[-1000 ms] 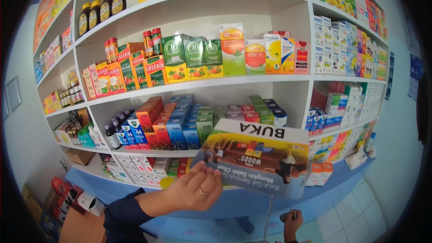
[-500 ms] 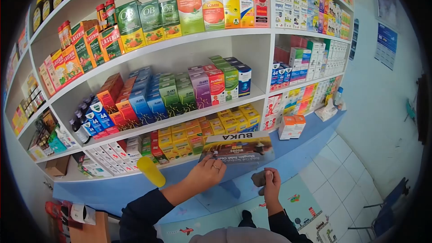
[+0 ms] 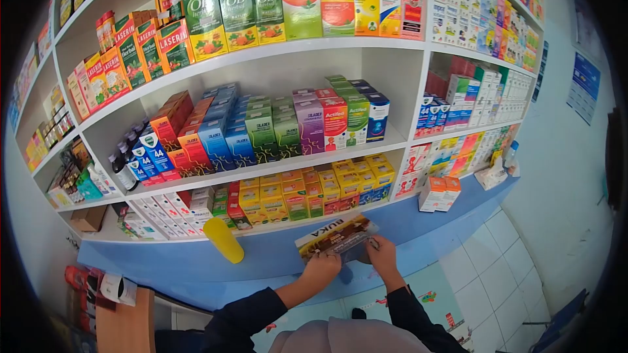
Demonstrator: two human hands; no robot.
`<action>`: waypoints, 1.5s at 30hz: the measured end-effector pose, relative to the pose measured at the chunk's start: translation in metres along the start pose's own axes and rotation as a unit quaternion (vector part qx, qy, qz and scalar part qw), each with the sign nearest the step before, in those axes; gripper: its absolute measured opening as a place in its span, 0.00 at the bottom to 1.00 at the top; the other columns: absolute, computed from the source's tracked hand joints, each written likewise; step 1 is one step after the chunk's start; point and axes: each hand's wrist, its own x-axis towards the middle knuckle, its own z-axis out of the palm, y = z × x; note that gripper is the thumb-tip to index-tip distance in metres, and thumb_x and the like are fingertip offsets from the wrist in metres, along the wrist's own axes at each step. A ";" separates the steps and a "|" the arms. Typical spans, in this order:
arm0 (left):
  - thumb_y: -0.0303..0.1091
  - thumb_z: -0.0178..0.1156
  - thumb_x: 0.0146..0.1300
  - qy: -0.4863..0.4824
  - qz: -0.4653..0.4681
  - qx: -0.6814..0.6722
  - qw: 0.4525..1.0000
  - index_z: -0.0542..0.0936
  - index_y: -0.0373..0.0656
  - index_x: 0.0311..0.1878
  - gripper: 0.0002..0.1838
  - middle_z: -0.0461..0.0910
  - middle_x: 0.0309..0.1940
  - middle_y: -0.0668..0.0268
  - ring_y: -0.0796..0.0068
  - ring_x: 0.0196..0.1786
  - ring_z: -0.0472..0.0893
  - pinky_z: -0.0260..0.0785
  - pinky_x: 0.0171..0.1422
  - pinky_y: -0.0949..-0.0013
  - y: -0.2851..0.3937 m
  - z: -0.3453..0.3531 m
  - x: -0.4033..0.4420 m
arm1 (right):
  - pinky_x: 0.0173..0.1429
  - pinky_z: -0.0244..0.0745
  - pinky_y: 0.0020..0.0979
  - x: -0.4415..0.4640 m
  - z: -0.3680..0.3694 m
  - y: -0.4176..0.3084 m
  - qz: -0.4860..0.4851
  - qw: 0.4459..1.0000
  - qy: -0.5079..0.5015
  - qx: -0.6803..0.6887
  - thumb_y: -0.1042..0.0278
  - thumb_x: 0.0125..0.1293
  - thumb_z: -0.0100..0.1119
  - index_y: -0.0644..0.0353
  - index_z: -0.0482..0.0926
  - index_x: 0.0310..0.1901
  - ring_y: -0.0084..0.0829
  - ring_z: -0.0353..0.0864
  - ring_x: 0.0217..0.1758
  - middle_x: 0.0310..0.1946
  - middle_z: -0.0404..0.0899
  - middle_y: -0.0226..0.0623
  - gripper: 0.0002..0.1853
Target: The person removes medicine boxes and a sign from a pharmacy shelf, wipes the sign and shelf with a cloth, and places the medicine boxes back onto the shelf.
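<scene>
A printed sign (image 3: 337, 238) reading "BUKA", upside down to me, is held tilted in front of me, over the blue counter edge. My left hand (image 3: 323, 268) grips its near left edge with the fingers closed. At the sign's right end my right hand (image 3: 382, 253) is closed, the fingers against the edge. A dark grey cloth under the right hand is mostly hidden. To the left of the hands, a yellow cylinder (image 3: 224, 240) stands on the blue counter (image 3: 275, 255).
Shelves (image 3: 261, 64) filled with medicine boxes rise ahead. Several yellow boxes (image 3: 304, 193) line the lowest shelf. Two orange-and-white boxes (image 3: 439, 194) and a tissue pack (image 3: 490, 176) sit on the counter at right. A wooden surface (image 3: 124, 320) is at lower left, a chair (image 3: 556, 323) at lower right.
The sign has come down nearer to me and tilted. My right hand, which held the grey cloth apart from it, has moved up to the sign's right end. The view has shifted slightly.
</scene>
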 end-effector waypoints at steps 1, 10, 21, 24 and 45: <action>0.28 0.59 0.45 0.004 -0.011 0.044 0.999 0.78 0.36 0.30 0.08 0.78 0.25 0.61 0.67 0.29 0.81 0.76 0.29 0.68 0.006 0.009 0.000 | 0.34 0.72 0.35 0.006 -0.003 0.007 -0.026 0.999 0.013 -0.044 0.68 0.53 0.64 0.66 0.79 0.32 0.34 0.80 0.28 0.23 0.78 0.44 0.09; 0.33 0.61 0.47 -0.002 -0.056 -0.078 0.995 0.79 0.37 0.34 0.11 0.78 0.28 0.62 0.67 0.31 0.80 0.75 0.43 0.62 0.043 0.063 -0.004 | 0.50 0.73 0.32 0.020 -0.044 0.066 0.137 0.989 0.009 -0.048 0.70 0.52 0.62 0.64 0.76 0.49 0.36 0.80 0.44 0.41 0.80 0.46 0.20; 0.69 0.69 0.33 -0.059 -0.291 -0.255 0.920 0.56 0.35 0.69 0.64 0.53 0.71 0.54 0.59 0.75 0.50 0.35 0.71 0.35 -0.033 0.084 -0.021 | 0.64 0.59 0.48 -0.014 0.058 -0.007 -0.268 0.936 -0.191 -0.127 0.68 0.64 0.52 0.64 0.65 0.62 0.50 0.66 0.61 0.56 0.71 0.48 0.25; 0.70 0.68 0.33 -0.082 -0.294 -0.262 0.915 0.55 0.34 0.69 0.65 0.53 0.71 0.54 0.60 0.75 0.50 0.33 0.72 0.36 -0.035 0.089 -0.022 | 0.65 0.58 0.50 0.003 0.054 0.001 -0.288 0.875 -0.250 -0.297 0.66 0.64 0.50 0.62 0.67 0.61 0.49 0.64 0.64 0.58 0.70 0.44 0.23; 0.73 0.69 0.26 -0.078 -0.269 -0.320 0.905 0.40 0.34 0.72 0.77 0.55 0.69 0.47 0.54 0.73 0.53 0.33 0.72 0.36 -0.036 0.076 -0.028 | 0.66 0.59 0.43 0.041 0.101 -0.016 -0.216 0.867 -0.304 -0.330 0.74 0.58 0.50 0.68 0.71 0.55 0.49 0.64 0.66 0.61 0.67 0.51 0.21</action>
